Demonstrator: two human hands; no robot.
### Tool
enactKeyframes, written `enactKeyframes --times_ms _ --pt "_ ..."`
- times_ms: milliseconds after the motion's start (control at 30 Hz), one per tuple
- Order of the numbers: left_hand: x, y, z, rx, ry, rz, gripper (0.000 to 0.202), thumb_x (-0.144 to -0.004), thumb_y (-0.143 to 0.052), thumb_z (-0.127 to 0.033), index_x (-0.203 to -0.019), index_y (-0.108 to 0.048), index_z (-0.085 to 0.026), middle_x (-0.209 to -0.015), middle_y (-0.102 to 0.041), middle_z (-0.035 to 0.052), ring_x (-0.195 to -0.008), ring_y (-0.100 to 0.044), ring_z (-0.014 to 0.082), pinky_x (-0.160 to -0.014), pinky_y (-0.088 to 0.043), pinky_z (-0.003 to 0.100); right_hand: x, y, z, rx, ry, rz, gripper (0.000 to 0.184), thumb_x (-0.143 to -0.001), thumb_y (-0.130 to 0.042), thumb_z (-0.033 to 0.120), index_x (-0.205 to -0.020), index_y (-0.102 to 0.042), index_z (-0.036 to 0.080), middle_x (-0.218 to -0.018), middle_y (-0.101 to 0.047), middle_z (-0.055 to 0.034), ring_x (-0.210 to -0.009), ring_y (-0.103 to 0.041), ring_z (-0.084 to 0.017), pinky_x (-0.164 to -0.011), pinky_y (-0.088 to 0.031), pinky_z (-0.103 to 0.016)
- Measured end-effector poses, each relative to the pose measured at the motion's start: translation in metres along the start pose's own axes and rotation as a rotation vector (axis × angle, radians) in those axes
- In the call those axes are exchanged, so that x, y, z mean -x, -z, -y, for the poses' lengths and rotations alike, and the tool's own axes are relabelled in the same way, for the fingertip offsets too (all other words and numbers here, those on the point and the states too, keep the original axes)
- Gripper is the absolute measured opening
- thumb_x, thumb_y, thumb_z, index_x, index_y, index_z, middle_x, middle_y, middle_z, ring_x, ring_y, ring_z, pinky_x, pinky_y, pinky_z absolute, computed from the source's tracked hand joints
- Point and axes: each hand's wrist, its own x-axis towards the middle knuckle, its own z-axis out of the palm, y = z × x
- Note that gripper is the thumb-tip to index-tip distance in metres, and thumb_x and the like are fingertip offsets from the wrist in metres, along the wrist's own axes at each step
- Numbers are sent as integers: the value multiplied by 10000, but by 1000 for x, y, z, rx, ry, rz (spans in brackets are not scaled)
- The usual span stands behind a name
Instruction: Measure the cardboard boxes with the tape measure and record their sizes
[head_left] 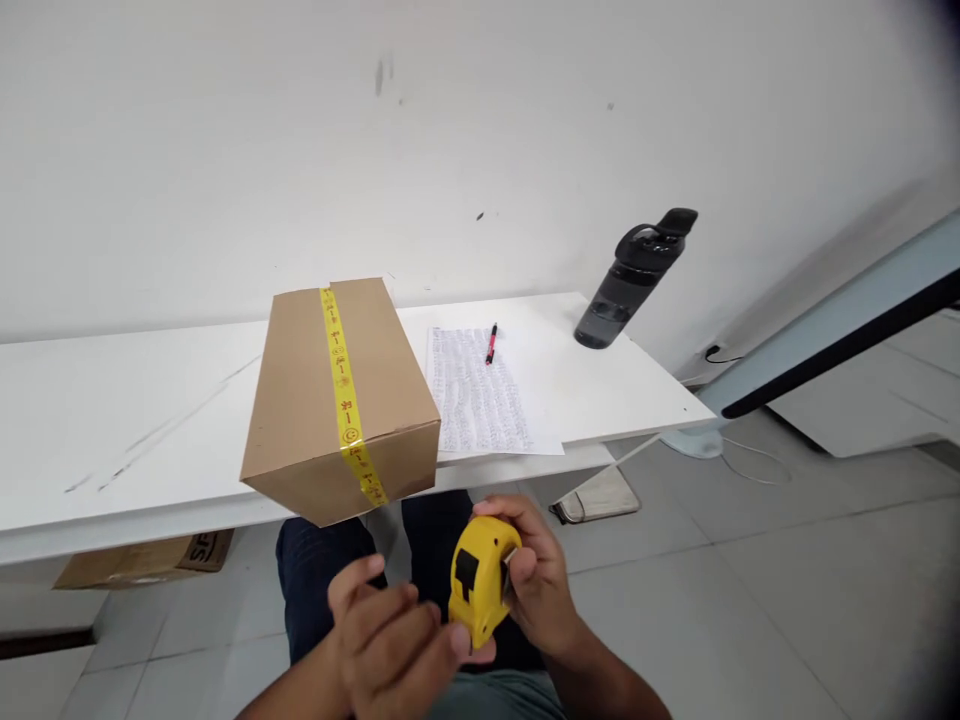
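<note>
Presently, the tape measure [491,555] is in the person's right hand [551,590], held above the lap and in front of the worktop [172,410]. The fingers of the right hand are closed around the yellow case, gripping it from its right side; a black slider [466,570] faces left. The left hand [390,640] is at the lower end of the case with its fingers curled, one fingertip overlapping that end in this view; whether they grip anything cannot be told.

On the worktop, a cardboard box [300,400] sealed with printed yellow tape [343,380] protrudes past the front edge. Just right of it lies a sheet of paper [480,400] densely covered with marks, with a red and black pen [491,343] on it. A dark bottle [626,290] stands farther right, near the wall [480,130].
</note>
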Motion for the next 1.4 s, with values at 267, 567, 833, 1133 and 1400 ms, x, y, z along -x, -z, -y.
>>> enactKeyframes --times_ms 267,567,833,1133,1400 --pt "-60 -61 5 416 -108 168 1043 -699 -742 -788 -1489 -385 -208 -1245 -708 159 -1097 -705 283 -995 -526 429 -18 48 -12 420 -41 445 542 -954 -374 752 -1036 -731 353 -846 -685 -41 -693 -653 -253 -609 -558 -405" --pt "-70 -121 18 207 -49 349 936 -597 -882 -615 -1352 -544 -178 -1345 -680 174 -1290 -625 367 -1095 -481 515 -280 134 -11 1627 -26 340 548 -1005 -402 212 -1551 -423 167 -1176 -675 -199 -790 -663 -254 -719 -483 -373" --pt "-86 -137 38 117 49 307 798 -530 -895 -505 -1205 -624 -177 -1314 -699 165 -1269 -632 390 -1105 -467 551 -305 126 -40 1872 161 683 434 -981 -435 60 -1374 -588 163 -1243 -646 -212 -903 -660 -247 -757 -422 -342" --pt "-122 -21 52 285 497 462 519 -738 -776 -385 -1220 -619 -273 -1222 -731 69 -1106 -699 298 -951 -569 464 -241 104 -48 1599 331 893 325 -1004 -472 118 -1279 -624 201 -1021 -727 -116 -833 -651 -216 -806 -441 -354" --pt "-114 -42 69 372 573 631 606 -738 -813 -438 -1282 -628 -246 -1261 -710 101 -1161 -692 313 -942 -598 464 -245 111 -63 1151 244 188 321 -1042 -369 399 -1203 -563 201 -820 -697 -46 -619 -614 -193 -636 -467 -321"
